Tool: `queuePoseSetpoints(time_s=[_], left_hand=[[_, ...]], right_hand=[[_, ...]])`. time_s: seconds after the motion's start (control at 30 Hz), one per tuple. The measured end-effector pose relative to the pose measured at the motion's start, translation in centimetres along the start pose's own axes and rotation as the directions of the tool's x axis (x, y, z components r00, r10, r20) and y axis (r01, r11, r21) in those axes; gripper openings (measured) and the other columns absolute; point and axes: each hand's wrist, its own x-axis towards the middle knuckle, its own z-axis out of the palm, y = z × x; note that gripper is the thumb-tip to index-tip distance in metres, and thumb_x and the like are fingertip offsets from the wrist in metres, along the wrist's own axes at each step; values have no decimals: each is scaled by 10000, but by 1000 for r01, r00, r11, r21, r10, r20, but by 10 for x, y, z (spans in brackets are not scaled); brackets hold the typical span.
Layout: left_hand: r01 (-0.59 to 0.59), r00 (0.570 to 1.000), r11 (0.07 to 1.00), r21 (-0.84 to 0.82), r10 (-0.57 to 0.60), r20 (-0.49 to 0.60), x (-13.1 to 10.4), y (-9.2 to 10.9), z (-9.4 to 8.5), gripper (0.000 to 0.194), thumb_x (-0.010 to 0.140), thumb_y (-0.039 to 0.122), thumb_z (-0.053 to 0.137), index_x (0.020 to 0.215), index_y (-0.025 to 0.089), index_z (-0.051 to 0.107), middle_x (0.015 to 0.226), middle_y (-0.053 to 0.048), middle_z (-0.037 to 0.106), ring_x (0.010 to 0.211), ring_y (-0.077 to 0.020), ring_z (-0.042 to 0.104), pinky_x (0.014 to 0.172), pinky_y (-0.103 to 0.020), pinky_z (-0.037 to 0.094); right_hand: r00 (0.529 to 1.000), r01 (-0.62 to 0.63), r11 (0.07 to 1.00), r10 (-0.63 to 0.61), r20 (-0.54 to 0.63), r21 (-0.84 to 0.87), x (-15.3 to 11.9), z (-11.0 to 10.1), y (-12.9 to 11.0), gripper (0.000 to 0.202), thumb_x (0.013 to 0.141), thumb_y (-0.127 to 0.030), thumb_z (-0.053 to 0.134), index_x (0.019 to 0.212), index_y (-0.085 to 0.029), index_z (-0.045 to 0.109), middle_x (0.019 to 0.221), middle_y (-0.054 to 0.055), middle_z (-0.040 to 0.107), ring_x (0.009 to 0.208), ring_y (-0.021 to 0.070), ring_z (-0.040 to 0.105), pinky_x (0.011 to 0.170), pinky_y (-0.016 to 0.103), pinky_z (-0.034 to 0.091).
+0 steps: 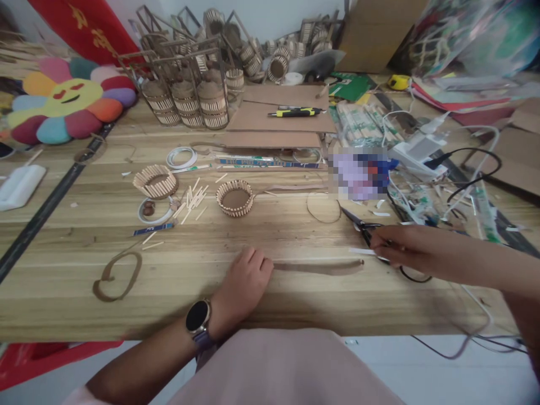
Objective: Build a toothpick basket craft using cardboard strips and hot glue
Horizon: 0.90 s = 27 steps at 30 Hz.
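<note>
My left hand (248, 278), wearing a watch, rests closed on the table near its front edge. From its fingers a flat brown strip (320, 268) runs right along the wood. At the right, my right hand (390, 246) is closed around the handles of dark scissors (356, 220), whose blades point up and left. A thin brown loop (324, 207) lies by the blade tips. Beyond my left hand sits a small round basket (235, 198) with a wall of short wooden sticks and a brown base. A second stick ring (155, 181) is farther left.
Loose sticks (192, 201), tape rolls (181, 158) and a curled brown strip (118, 275) lie at the left. Cardboard (253, 115) bears a yellow-black cutter (295, 112). Finished stick baskets (185, 104) stand behind. A power strip (417, 149) and cables crowd the right.
</note>
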Motion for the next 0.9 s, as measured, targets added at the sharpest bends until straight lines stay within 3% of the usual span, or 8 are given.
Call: queuePoseSetpoints(time_s=[0.13, 0.2, 0.27, 0.4, 0.5, 0.63, 0.77, 0.9], left_hand=[[-60, 998, 998, 31, 61, -33, -11, 4, 4, 185, 934, 61, 451, 909, 120, 625, 820, -71, 606, 748, -202, 537, 650, -315, 482], [-65, 990, 997, 44, 70, -120, -16, 5, 7, 221, 940, 64, 423, 1015, 91, 628, 873, -92, 628, 776, -205, 551, 667, -316, 493], [-57, 977, 996, 61, 69, -204, -21, 7, 10, 235, 938, 75, 434, 1077, 64, 623, 913, -112, 646, 812, -216, 565, 699, -328, 503], [4, 972, 997, 74, 13, -234, -27, 15, 15, 233, 940, 116, 477, 1107, 67, 630, 980, -136, 679, 876, -237, 594, 717, -347, 513], [31, 962, 997, 70, -11, -271, -32, 19, 18, 245, 950, 161, 474, 1098, 69, 647, 1025, -146, 702, 909, -245, 620, 732, -353, 523], [10, 949, 994, 112, 26, -314, -42, 19, 20, 278, 968, 189, 453, 1108, 71, 662, 1096, -138, 727, 973, -234, 651, 752, -325, 528], [-19, 958, 989, 146, 60, -281, -51, 20, 27, 309, 980, 202, 431, 1150, 82, 659, 1184, -143, 710, 1065, -226, 654, 798, -302, 519], [20, 937, 991, 134, 28, -347, -53, 22, 33, 302, 979, 197, 426, 1092, 94, 687, 1145, -136, 729, 1062, -230, 667, 809, -298, 517]], right_hand=[[971, 67, 975, -113, 209, 213, -12, -12, -27, 345, 866, -556, 434, 817, -247, 580, 696, 36, 590, 641, 190, 543, 573, 288, 418], [936, 95, 910, -220, 276, 403, -4, -4, -50, 305, 865, -501, 472, 784, -230, 586, 701, 22, 585, 650, 161, 538, 576, 261, 401], [871, 63, 803, -334, 360, 593, 15, 13, -72, 275, 814, -469, 553, 762, -201, 590, 687, 6, 590, 641, 131, 530, 596, 243, 404], [919, -64, 650, -258, 300, 757, 59, 56, -97, 288, 774, -463, 625, 823, -180, 602, 680, -16, 604, 543, 85, 452, 436, 190, 277], [942, -40, 588, -248, 227, 808, 77, 76, -100, 332, 732, -477, 684, 798, -170, 577, 684, -4, 630, 599, 104, 544, 473, 192, 376], [942, 0, 622, -262, 209, 783, 82, 77, -95, 346, 751, -493, 665, 775, -168, 549, 697, 13, 646, 665, 134, 621, 516, 208, 424], [935, 63, 701, -291, 205, 711, 79, 68, -101, 330, 787, -499, 618, 783, -174, 562, 690, -3, 605, 606, 116, 550, 470, 208, 419], [931, 133, 755, -317, 179, 643, 86, 67, -115, 301, 802, -482, 594, 795, -181, 578, 678, -13, 580, 576, 111, 504, 468, 216, 430]])
